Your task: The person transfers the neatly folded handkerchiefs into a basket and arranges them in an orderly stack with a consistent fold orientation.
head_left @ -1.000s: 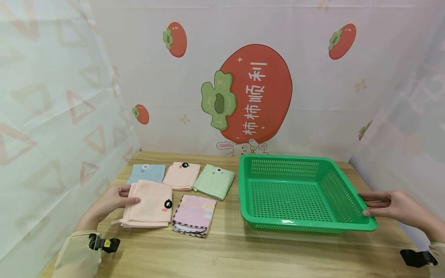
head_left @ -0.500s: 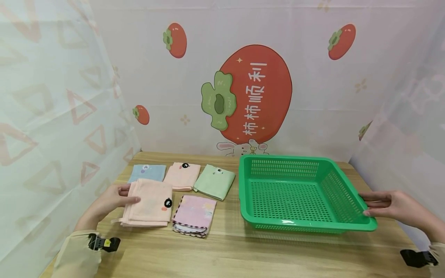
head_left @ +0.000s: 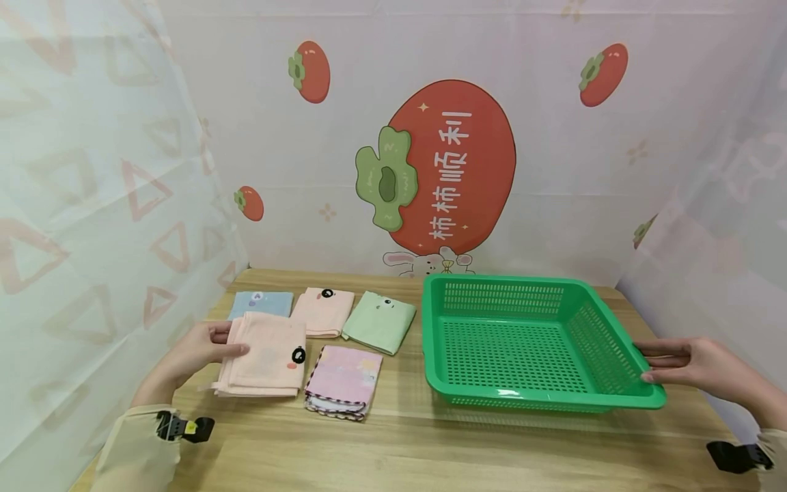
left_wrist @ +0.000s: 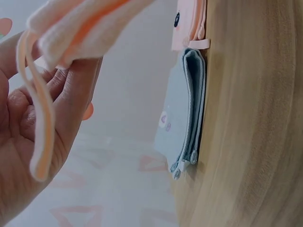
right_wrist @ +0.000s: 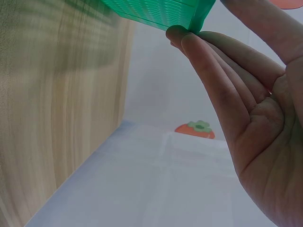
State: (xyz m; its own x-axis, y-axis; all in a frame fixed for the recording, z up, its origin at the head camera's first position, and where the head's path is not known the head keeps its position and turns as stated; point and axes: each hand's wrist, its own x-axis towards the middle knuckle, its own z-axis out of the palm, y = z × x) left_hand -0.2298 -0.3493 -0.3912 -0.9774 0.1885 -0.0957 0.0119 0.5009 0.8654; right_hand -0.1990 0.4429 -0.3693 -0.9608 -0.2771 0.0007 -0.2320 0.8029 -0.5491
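Note:
My left hand [head_left: 199, 357] pinches the left edge of a folded pale pink towel [head_left: 264, 362] with a black round eye patch. In the left wrist view this towel [left_wrist: 90, 28] is held up off the tabletop, its hanging loop [left_wrist: 42, 142] dangling over the palm. Behind it, partly covered in the head view, lies a folded blue towel [head_left: 270, 302]. At the right, my right hand [head_left: 695, 367] grips the rim of a green plastic basket [head_left: 544, 398] between thumb and fingers. The right wrist view shows fingertips under the rim of the basket [right_wrist: 161, 12].
Another pink towel [head_left: 322, 313] and a green towel [head_left: 381, 321] lie in the back row. A purple-pink towel with a checked border [head_left: 346, 379] lies in front of them. The wooden table [head_left: 393, 458] meets a printed cloth backdrop [head_left: 541, 225] behind.
My left hand has raised the pink towel slightly, and its lower edge sits a little higher above the table. The right hand and the basket have stayed in place.

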